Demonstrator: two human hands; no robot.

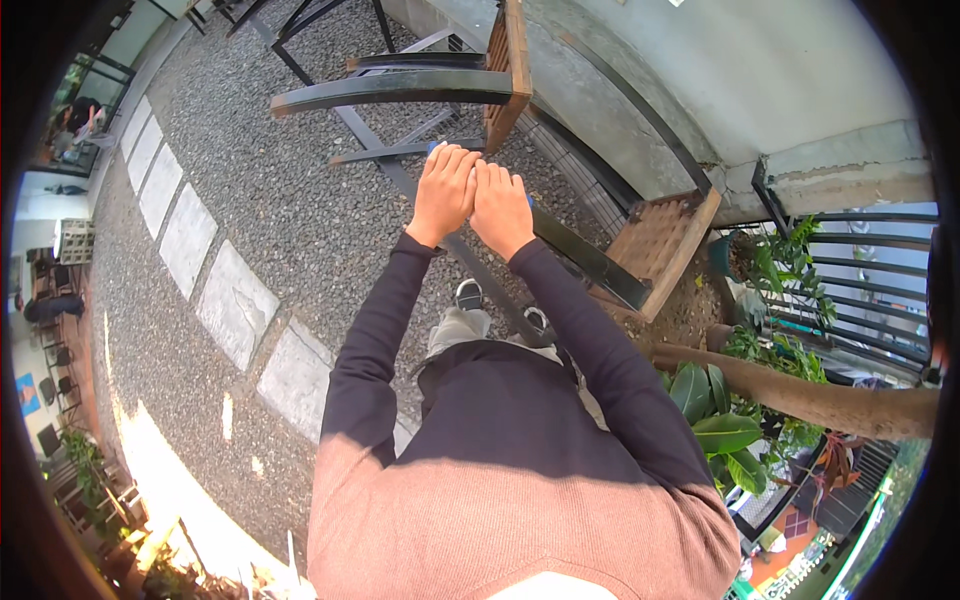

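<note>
My left hand (pixel 444 192) and my right hand (pixel 500 208) are side by side in front of me, arms stretched forward. Both have their fingers curled over and closed. Small bits of blue show at their outer edges, but what they grip is mostly covered. Beneath them, a long dark bar (pixel 483 268) slants down toward my feet. Beyond my hands lies a tipped wooden piece of furniture with curved dark legs (pixel 395 92). To their right is another tipped piece with a woven wooden panel (pixel 655 240) and dark legs.
Grey gravel (pixel 250 170) covers the ground, with a row of stone slabs (pixel 237 305) at left. A pale wall (pixel 800 70) stands at the far right. A tree trunk (pixel 810 395), leafy plants (pixel 725 430) and a railing (pixel 870 265) are at right. People are far left.
</note>
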